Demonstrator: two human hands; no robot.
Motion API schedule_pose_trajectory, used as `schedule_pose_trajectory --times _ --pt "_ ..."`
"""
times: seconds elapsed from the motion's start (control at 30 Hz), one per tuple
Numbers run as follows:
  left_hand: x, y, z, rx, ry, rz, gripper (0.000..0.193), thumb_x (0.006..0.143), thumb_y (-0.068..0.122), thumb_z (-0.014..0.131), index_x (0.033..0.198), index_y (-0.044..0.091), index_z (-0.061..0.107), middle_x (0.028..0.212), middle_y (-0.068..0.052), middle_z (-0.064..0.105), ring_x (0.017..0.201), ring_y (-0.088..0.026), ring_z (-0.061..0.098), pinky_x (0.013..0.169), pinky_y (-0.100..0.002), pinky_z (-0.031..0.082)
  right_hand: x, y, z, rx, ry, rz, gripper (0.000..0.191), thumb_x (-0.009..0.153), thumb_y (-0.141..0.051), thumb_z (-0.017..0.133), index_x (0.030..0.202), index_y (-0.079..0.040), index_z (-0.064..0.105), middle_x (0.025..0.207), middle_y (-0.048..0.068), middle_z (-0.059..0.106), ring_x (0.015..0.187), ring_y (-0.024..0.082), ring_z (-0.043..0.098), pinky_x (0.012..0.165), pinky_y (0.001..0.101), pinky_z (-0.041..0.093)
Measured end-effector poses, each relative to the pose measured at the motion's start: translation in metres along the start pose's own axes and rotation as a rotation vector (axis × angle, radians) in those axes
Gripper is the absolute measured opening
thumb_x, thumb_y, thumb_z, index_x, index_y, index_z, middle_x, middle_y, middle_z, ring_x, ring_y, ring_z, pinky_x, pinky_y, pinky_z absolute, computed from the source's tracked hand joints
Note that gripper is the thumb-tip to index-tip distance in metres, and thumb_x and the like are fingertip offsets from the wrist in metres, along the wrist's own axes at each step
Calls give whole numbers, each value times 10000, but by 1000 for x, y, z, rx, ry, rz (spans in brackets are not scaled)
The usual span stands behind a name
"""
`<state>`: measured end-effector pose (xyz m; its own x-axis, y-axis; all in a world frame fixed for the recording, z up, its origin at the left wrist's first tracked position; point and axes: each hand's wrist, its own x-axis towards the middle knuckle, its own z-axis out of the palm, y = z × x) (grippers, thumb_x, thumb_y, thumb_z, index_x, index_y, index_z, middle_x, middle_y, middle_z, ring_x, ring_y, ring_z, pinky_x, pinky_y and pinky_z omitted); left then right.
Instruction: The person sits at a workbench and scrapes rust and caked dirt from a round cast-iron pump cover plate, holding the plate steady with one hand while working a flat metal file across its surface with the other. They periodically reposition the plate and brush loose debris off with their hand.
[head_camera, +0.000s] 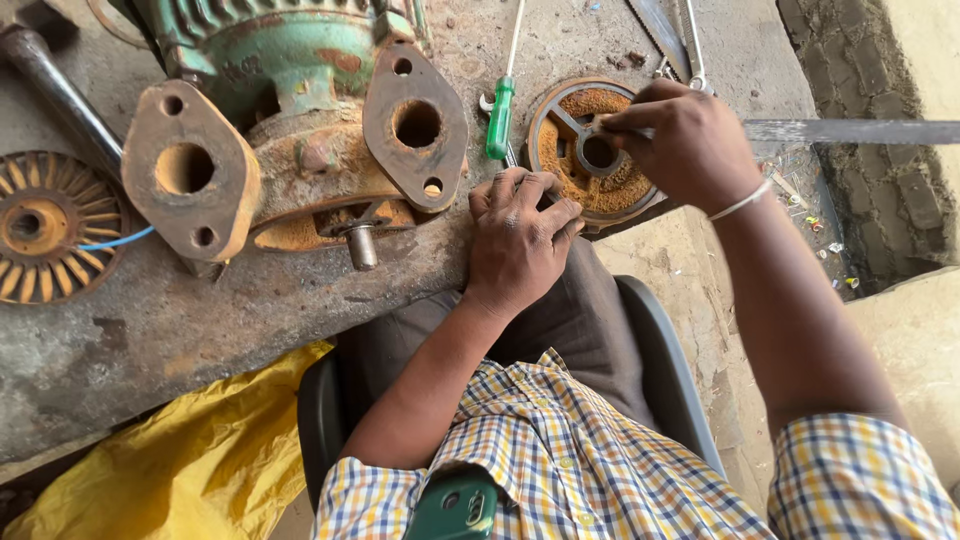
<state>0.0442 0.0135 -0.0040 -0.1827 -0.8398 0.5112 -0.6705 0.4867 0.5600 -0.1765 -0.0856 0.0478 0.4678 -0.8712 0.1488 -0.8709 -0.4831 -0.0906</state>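
A round rusty metal disc (590, 180) with spokes and a centre hole lies on the edge of the grey workbench (250, 310). My left hand (520, 240) presses down on the bench at the disc's near left rim, fingers curled. My right hand (680, 140) rests on the disc's right side and pinches a long flat metal blade (850, 131) that runs off to the right; its tip points at the disc's hub.
A green and rusty pump body (300, 130) with two flanges fills the bench's left. A green-handled screwdriver (502, 110), a finned orange impeller (45, 225), a hammer handle (60, 90) and wrenches (680, 40) lie around. Yellow plastic (190, 460) lies below.
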Motion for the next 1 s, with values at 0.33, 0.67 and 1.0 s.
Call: schedule_pose_trajectory --times 0.33,0.67,1.0 --pt "0 -2 1 0 11 6 204 837 268 812 1014 170 790 1197 -41 646 1231 -277 527 1065 -486 340 0 -10 -8 39 14 -10 175 901 -234 823 1074 -228 838 1001 8 733 820 220 694 689 381 559" --pt "0 -2 2 4 7 1 217 825 271 812 1015 168 790 1204 -44 646 1236 -274 525 1080 -488 332 -2 -21 -4 33 41 -48 152 949 -269 794 1087 -229 841 1048 13 739 824 226 706 669 378 558" --pt "-2 -4 4 -13 -4 3 199 849 270 809 1019 167 792 1205 -47 650 1236 -266 530 1076 -482 329 -4 -13 0 7 54 37 135 966 -259 808 1091 -215 837 1005 6 736 784 207 687 653 362 535"
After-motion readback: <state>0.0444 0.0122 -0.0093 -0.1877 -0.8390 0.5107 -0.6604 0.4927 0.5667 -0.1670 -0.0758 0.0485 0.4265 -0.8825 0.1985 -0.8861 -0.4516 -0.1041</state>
